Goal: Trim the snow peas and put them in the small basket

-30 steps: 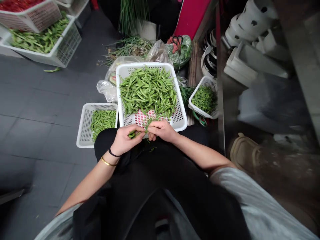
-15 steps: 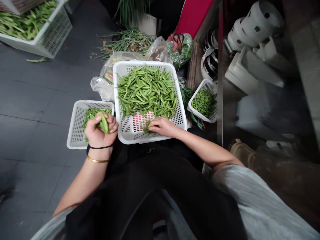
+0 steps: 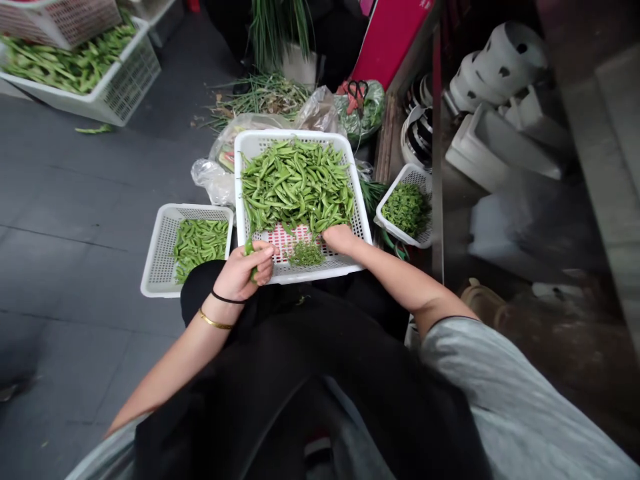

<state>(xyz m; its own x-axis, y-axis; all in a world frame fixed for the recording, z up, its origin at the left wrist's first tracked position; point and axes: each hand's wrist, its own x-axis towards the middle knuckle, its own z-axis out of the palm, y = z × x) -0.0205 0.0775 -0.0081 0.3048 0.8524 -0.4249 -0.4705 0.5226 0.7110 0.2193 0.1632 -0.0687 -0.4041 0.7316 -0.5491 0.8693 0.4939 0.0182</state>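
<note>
A large white basket in front of me holds a heap of green pea pods. Near its front wall lies a small pile of green trimmings. My left hand is closed around pea pods, over the basket's front left corner; one pod pokes out above the fingers. At the lower right edge of the heap is my right hand, its fingers curled down among the pods; what they hold is hidden. A smaller white basket on the left contains more pea pods.
On the right stands a small basket of leafy greens. Behind are plastic bags, scallions and scissors on a bag. A crate of pods sits far left on the dark tiled floor. Metal shelving borders the right.
My left hand has moved right from above the small basket to the large basket's corner. The right hand has gone from the trimmings to the heap's edge. The view shifted slightly.
</note>
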